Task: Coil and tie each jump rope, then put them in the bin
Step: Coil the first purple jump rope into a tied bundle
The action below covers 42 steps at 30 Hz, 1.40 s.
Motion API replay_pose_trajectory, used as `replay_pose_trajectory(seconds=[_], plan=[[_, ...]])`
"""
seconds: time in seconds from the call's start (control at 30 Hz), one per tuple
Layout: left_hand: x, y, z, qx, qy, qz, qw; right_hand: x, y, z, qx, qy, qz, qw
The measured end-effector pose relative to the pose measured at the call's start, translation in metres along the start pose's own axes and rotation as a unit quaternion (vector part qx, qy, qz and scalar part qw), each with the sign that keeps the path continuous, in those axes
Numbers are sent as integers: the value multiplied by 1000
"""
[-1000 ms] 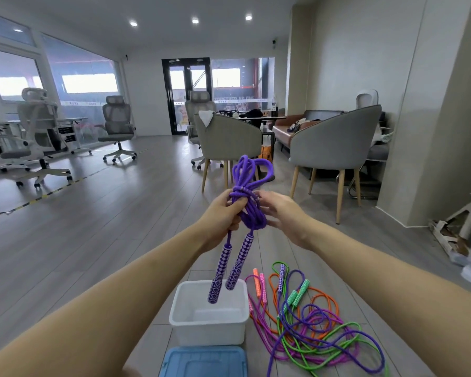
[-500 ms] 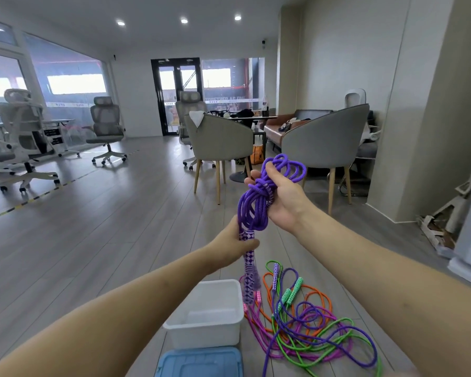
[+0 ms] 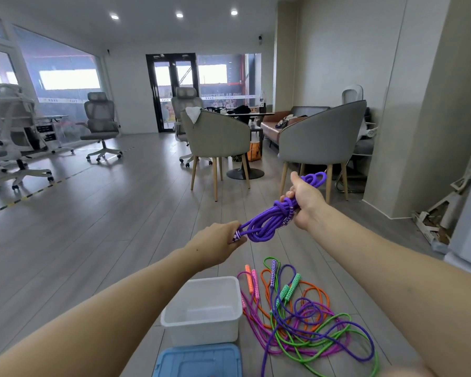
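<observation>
A coiled purple jump rope (image 3: 267,221) stretches at a slant between my hands, well above the floor. My left hand (image 3: 218,242) grips its patterned handle end at the lower left. My right hand (image 3: 305,202) is closed around the upper part of the bundle, with loops sticking out past my fist. Below, a white bin (image 3: 201,311) stands on the floor with nothing visible inside. To its right lies a tangled pile of loose ropes (image 3: 307,317) in purple, green, orange and pink.
A blue lid (image 3: 199,360) lies just in front of the bin. Two grey armchairs (image 3: 218,137) and a round table stand ahead; office chairs (image 3: 101,123) are at the left. White frame parts (image 3: 433,216) lean by the right wall.
The bundle went from hanging upright to a slanted stretch. My right hand moved right and up with the loops, my left slid down to the handle end, pulling them apart.
</observation>
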State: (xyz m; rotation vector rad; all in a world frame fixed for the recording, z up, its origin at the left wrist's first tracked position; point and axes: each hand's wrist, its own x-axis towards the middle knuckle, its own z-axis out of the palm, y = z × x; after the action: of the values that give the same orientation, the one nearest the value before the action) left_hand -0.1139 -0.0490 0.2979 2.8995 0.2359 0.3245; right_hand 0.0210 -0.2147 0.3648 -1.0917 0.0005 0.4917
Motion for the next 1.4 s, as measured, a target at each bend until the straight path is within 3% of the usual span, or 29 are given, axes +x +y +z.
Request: replay_pose_trajectory(seconds=[0.13,0.3,0.4,0.67,0.83,1.0,1.27,1.4], plan=[[2,-1,-1,17,9,23,1000,3,-6,-6,29,19,-14,999],[-4,6,10,41,17,49,998,3,-14,-6,138,57,48,988],[-7,13,16,30,35,55,997,4,-18,-6,136,33,36,989],[-11,21,33,-229,-18,-8,973,-3,-15,3,85,-165,-22,982],[-10,25,18,-430,-86,-41,898,-8,-14,1,72,-225,-23,972],[-6,54,4,-521,-20,-9,853,-15,-2,4,-5,-245,-58,968],[-11,57,5,-474,95,-29,875,-27,-9,-3,-74,-236,-49,968],[-16,45,3,-432,131,-40,891,-29,-7,-6,-186,-201,-95,957]])
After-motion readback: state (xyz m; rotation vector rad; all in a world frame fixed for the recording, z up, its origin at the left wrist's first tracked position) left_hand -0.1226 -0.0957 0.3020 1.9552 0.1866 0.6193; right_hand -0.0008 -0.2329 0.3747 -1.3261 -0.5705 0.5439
